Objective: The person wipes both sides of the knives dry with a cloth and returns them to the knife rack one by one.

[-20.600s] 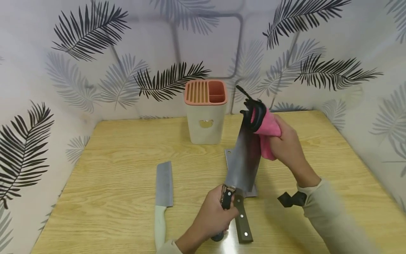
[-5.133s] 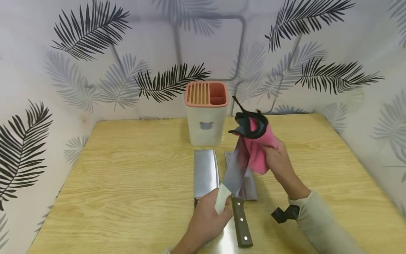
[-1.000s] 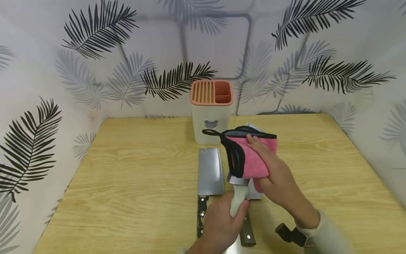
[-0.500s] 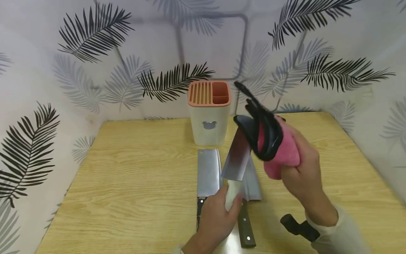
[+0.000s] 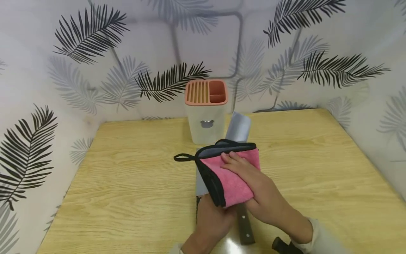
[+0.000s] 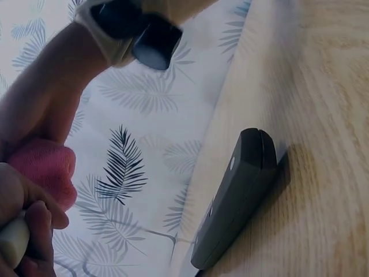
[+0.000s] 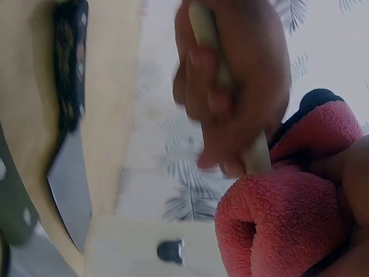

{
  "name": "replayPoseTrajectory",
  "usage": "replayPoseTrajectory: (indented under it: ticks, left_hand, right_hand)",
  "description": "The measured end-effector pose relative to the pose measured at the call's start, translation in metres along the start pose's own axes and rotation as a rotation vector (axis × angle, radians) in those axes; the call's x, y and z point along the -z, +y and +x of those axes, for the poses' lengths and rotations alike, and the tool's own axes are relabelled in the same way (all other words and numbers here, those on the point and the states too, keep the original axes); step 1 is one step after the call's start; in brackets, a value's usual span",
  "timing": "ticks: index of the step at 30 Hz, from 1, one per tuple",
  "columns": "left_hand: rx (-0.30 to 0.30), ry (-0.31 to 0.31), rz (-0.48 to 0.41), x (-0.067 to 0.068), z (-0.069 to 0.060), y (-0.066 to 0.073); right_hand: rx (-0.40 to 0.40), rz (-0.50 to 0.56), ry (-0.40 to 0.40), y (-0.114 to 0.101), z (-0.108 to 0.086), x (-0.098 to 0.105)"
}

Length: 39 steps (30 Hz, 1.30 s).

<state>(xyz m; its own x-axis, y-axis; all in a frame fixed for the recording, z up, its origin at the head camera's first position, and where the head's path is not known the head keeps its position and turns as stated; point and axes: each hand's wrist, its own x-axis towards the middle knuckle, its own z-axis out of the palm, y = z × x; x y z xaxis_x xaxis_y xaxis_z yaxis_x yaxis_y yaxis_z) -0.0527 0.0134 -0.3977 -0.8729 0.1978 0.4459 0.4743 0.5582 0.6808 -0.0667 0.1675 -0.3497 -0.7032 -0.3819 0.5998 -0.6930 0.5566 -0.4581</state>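
My left hand [image 5: 214, 222] grips the pale handle [image 6: 14, 241] of a kitchen knife [image 5: 238, 127], held above the table with its blade pointing away. Only the far end of that blade shows in the head view. A folded pink cloth [image 5: 236, 187] with black edging and a hanging loop covers the rest. My right hand [image 5: 264, 192] holds the cloth around the blade, close to the handle, its fingers lying over the top. In the right wrist view the cloth bunches beside the left hand [image 7: 239, 75].
Below lie a cleaver with a worn black handle [image 7: 70, 63] and another with a brown riveted handle [image 5: 245, 227], both partly hidden. A cream knife holder [image 5: 206, 132] with a slotted orange top stands at the back, near the patterned wall covering. The wooden table [image 5: 127, 183] surrounds them.
Earlier, the left hand swapped the black-handled cleaver for the pale-handled knife. Within the last half second, the cloth has slid from the blade's far end down towards the handle, baring the tip.
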Motion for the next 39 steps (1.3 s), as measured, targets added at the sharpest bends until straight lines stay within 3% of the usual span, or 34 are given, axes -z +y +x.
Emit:
replayPoseTrajectory:
  ticks: [5,9,16,20,23,28,33,39]
  left_hand:
    - [-0.020,0.032,0.031,0.000,-0.004,0.002]
    - [0.002,0.000,0.006,0.003,-0.008,0.007]
    - [0.122,-0.119,-0.041,0.011,-0.010,0.006]
    - [0.264,-0.181,-0.136,0.022,-0.007,0.001]
    - [0.351,-0.193,-0.178,0.032,-0.004,-0.007]
    - [0.396,-0.149,-0.220,0.047,0.005,-0.025]
    - [0.459,-0.076,-0.149,0.059,0.011,-0.051]
    - [0.563,-0.123,-0.113,0.077,0.009,-0.083]
  right_hand:
    - [-0.145,0.064,0.049,0.019,0.011,0.015]
    - [-0.251,0.057,0.074,0.035,0.022,0.034]
    - [-0.438,0.016,0.158,0.071,0.029,0.066]
    - [-0.504,-0.021,0.198,0.088,0.022,0.073]
    - [-0.524,-0.073,0.177,0.096,0.017,0.075]
    - [-0.525,-0.186,0.105,0.115,0.010,0.083]
    - [-0.549,-0.315,0.024,0.140,0.005,0.092]
    - [-0.640,-0.459,-0.122,0.167,-0.013,0.092]
